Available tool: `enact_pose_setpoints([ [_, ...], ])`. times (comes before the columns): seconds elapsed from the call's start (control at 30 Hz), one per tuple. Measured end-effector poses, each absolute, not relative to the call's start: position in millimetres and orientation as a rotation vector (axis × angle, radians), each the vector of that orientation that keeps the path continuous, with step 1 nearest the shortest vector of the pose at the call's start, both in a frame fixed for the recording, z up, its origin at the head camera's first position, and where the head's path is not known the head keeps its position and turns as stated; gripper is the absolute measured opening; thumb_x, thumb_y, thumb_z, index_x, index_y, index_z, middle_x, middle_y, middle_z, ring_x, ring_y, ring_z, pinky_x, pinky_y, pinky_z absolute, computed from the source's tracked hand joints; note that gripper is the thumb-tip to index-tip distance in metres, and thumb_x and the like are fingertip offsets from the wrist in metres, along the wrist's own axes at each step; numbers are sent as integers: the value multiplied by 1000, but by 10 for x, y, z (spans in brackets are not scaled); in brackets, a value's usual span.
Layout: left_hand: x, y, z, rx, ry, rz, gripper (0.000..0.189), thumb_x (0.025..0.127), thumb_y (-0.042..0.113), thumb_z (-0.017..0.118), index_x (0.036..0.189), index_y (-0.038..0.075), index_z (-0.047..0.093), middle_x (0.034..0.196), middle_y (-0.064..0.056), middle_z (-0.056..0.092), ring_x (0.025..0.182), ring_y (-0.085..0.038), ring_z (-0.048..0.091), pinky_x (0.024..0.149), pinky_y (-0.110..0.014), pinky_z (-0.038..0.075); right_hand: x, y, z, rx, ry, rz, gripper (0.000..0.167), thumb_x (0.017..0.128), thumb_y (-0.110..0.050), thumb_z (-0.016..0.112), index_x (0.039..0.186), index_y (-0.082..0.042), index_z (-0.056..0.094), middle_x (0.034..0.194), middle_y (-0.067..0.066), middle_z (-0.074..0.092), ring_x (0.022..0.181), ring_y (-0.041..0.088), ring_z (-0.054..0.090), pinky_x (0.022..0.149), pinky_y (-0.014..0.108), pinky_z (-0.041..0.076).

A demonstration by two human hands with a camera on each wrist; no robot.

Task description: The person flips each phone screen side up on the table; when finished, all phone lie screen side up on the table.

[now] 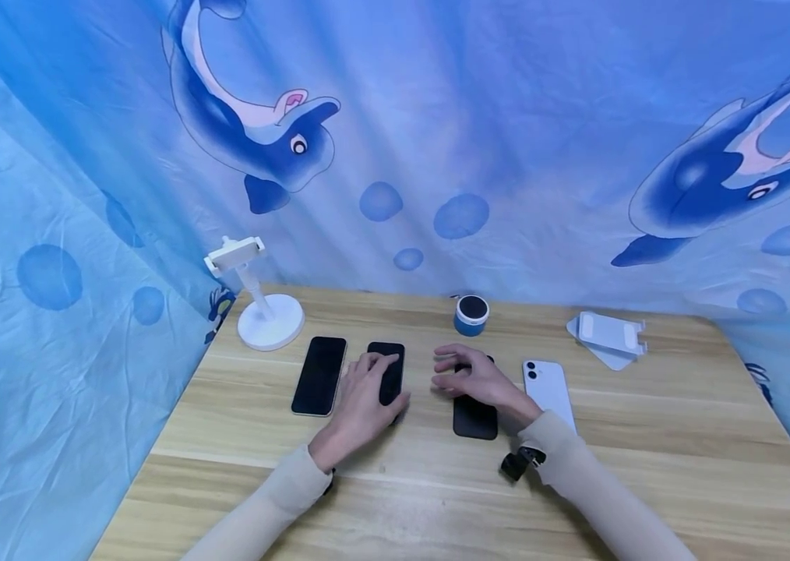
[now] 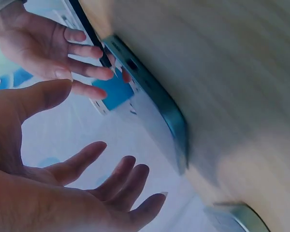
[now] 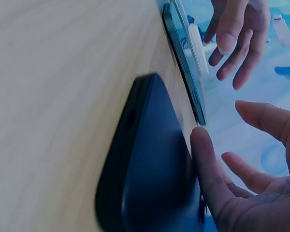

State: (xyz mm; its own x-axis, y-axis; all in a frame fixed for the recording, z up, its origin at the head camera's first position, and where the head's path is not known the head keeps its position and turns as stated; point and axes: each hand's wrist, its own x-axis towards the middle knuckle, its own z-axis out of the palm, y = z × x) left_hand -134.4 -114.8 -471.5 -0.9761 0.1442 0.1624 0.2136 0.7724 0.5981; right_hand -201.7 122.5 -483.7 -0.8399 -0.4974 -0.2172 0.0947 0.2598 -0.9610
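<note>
My left hand (image 1: pixel 365 393) hovers over a dark-screened phone (image 1: pixel 392 380), fingers spread and loosely bent. In the left wrist view, that left hand (image 2: pixel 53 186) has nothing between its fingers, and a green-edged phone (image 2: pixel 159 104) lies beyond the fingertips. A second dark-screened phone (image 1: pixel 319 375) lies left of this hand. Over a black phone (image 1: pixel 475 421) on the right, my right hand (image 1: pixel 479 380) is held with thumb and fingers apart. The right wrist view has a finger of the right hand (image 3: pixel 253 191) right at the edge of the black phone (image 3: pixel 154 164).
A white phone (image 1: pixel 548 386) lies face down beside the right wrist. Behind stand a blue round speaker (image 1: pixel 471 318), a white phone stand (image 1: pixel 272 323) at the left and a folded white stand (image 1: pixel 608 333) at the right. A printed blue curtain (image 1: pixel 395 101) hangs behind the wooden table (image 1: pixel 409 499).
</note>
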Motion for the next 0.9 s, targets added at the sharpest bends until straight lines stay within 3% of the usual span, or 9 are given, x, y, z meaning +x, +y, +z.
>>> enact_pose_setpoints([
  [0.37,-1278,-844,-4752,-566,-2876,-921,66,90,29,82,147,8,56,146,-19,51,130,-36,45,105,-49,48,-2004,1544,-4827,-326,2110,-1613,60,100,-15,70,152,3,45,139,30,56,108,30,71,90,42,62],
  [0.63,-1250,-599,-4727,-790,-2964,-797,71,92,36,79,153,13,51,147,-14,52,127,-30,54,104,-45,52,-2050,1736,-4813,-245,2200,-1576,60,99,-20,71,151,-2,48,139,28,58,111,29,70,89,41,62],
  [0.9,-1222,-369,-4725,-907,-3025,-587,67,92,39,79,151,17,55,153,-14,51,126,-30,54,96,-38,57,-2056,1869,-4837,-215,2297,-1517,57,99,-21,72,148,-1,52,134,27,60,100,21,70,81,38,62],
])
